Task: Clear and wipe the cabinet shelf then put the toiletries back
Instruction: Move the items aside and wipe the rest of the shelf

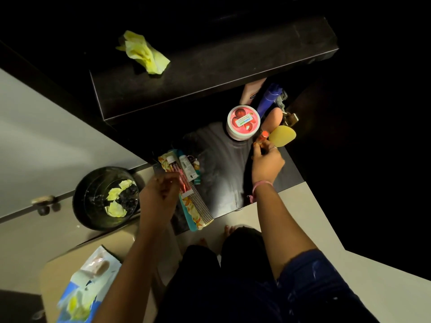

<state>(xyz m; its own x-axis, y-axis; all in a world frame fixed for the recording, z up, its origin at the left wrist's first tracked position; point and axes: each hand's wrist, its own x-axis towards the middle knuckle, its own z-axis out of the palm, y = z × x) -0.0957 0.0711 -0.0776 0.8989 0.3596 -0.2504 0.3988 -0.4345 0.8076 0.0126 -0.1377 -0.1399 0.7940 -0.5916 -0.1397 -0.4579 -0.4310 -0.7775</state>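
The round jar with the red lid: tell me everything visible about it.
The round jar is squat and white-walled, apparently plastic. Its red lid shows dark red fruit pictures, a pale rim and a small white and green label whose text is too small to read. It stands upright and closed on the dark shelf, near its back right corner, beside a peach bottle and below a blue bottle. No hand touches it.

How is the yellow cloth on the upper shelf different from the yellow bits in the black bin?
The yellow cloth is one bunched piece lying on the dark upper shelf; the yellow scraps are several separate crumpled pieces. The cloth lies out in the open, while the scraps sit down inside the round black bin on the floor. Both are pale yellow and crumpled, and neither is touched by the hands.
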